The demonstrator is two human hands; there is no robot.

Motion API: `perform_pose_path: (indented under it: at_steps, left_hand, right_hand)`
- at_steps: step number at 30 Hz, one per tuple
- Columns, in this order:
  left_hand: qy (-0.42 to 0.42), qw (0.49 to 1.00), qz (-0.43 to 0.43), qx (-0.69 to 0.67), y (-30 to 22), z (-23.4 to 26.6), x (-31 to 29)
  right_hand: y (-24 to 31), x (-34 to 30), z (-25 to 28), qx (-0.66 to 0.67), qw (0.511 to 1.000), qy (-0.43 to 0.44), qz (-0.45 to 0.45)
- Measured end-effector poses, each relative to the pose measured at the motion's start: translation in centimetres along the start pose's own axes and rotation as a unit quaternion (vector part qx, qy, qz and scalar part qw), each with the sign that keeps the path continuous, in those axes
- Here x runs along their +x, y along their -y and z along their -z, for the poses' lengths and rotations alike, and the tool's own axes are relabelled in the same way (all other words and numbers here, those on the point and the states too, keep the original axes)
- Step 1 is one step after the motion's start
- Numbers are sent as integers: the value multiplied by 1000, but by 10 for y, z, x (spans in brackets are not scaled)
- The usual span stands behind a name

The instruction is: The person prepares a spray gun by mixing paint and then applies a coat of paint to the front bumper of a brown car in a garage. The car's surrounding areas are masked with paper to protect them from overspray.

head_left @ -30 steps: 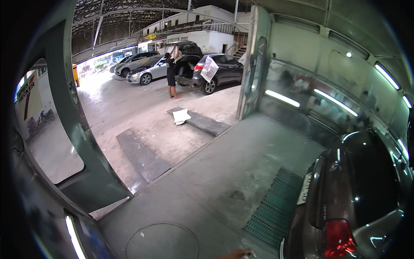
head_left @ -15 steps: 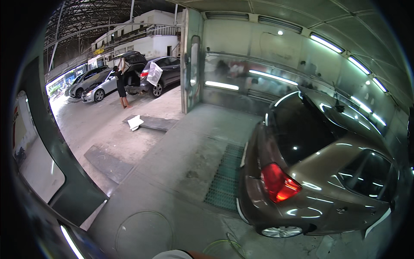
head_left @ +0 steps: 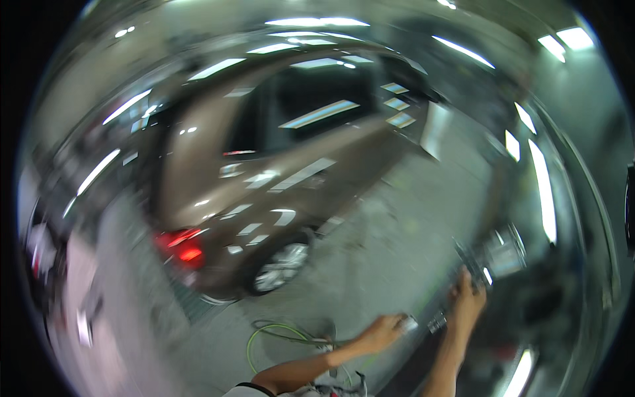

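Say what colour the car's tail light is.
The tail light is red, clearest in the head view.

Not possible to read any word, number, label or sign in this view: neither on the brown car nor on the blurred object at the right hand.

"How many cars?"
"One brown car."
"Wheels on it?"
"One wheel that I can make out, and one lit tail lamp."
"Hands?"
"Two: one left hand, one right hand."
"Things in them?"
"Two: one small pale object in the left, one blurred tool in the right."
"Hoses?"
"One looped green hose, as far as I can tell."
"Light strips?"
"Several; blur and reflections spoil an exact count."
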State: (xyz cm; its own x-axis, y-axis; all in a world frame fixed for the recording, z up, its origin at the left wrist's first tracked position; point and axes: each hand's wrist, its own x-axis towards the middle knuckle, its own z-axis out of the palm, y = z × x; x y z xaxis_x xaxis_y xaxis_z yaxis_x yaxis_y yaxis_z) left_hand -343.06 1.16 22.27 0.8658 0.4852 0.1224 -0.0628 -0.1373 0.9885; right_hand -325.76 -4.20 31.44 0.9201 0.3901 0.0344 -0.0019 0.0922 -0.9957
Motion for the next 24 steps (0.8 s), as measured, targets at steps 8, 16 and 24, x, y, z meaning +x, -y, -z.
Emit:
perform_pose_path:
  at_steps: [8, 16, 24]
  left_hand:
    - [57, 991, 37, -113, -3, -40, 190]
    - [127, 969, 96, -188, -6, -13, 390]
    - [184, 961, 121, -165, 35, -49, 605]
  right_hand:
    - [30, 172, -34, 92, 995, -26, 29]
    - [31, 344, -80, 4, 992, -100, 81]
    - [6, 556, -60, 39, 988, -132, 72]
